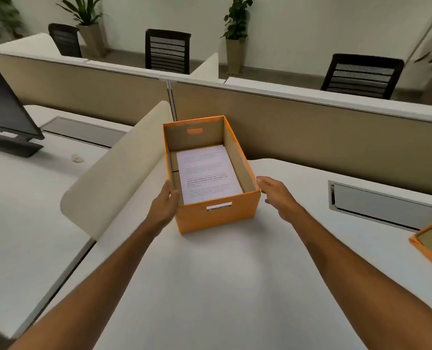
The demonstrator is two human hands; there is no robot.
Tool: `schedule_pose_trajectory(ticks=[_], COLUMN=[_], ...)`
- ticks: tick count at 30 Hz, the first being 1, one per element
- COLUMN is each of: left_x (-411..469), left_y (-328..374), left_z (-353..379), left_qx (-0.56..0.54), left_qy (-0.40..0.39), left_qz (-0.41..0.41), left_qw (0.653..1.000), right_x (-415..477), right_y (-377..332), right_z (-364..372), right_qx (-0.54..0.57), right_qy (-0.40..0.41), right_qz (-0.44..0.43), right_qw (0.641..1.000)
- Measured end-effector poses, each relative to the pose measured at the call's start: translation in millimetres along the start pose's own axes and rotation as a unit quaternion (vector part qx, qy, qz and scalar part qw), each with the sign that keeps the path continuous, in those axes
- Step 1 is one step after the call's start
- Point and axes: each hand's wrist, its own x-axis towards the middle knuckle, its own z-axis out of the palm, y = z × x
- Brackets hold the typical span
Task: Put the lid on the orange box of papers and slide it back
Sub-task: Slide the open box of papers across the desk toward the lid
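An orange box (216, 218) stands uncovered on the white desk (210, 286), with a stack of printed papers (207, 174) lying flat inside. My left hand (163, 204) grips the box's near left corner, thumb over the rim. My right hand (275, 194) hovers just beside the near right corner, fingers apart, touching or nearly touching the wall. The orange lid (430, 242) lies upside down at the desk's right edge, partly cut off by the frame.
A cream side divider (116, 173) rises left of the box. A tan partition (323, 132) runs behind it. A grey cable hatch (376, 205) sits at the right. A monitor (5, 109) stands on the neighbouring desk. Chairs and plants line the back.
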Motion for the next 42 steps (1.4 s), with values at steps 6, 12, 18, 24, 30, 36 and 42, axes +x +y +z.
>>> schedule_pose_trajectory(ticks=[6,12,18,24,30,36,42], left_x=[16,16,9,-18,-68,-145,-222], left_y=[-7,-9,-7,7,23,35,35], left_z=[-10,-23,-25,-5,34,77,114], left_qx=[-0.162,-0.146,-0.153,-0.154,-0.140,-0.111,-0.104], left_qy=[-0.049,-0.099,-0.125,-0.138,-0.159,-0.185,-0.208], left_qz=[-0.091,-0.042,-0.032,-0.017,0.001,0.004,0.003], left_qw=[0.981,0.983,0.980,0.978,0.977,0.976,0.973], right_x=[1,-7,-28,-78,-150,-238,-322], right_y=[-1,-10,-7,12,39,76,117], right_z=[11,11,3,-28,-74,-114,-141], right_qx=[0.067,0.093,0.107,0.145,0.166,0.168,0.178], right_qy=[-0.022,-0.011,0.009,0.037,0.065,0.098,0.129], right_qz=[0.035,0.043,0.038,0.034,0.031,0.043,0.058], right_qw=[0.997,0.995,0.993,0.988,0.983,0.980,0.974])
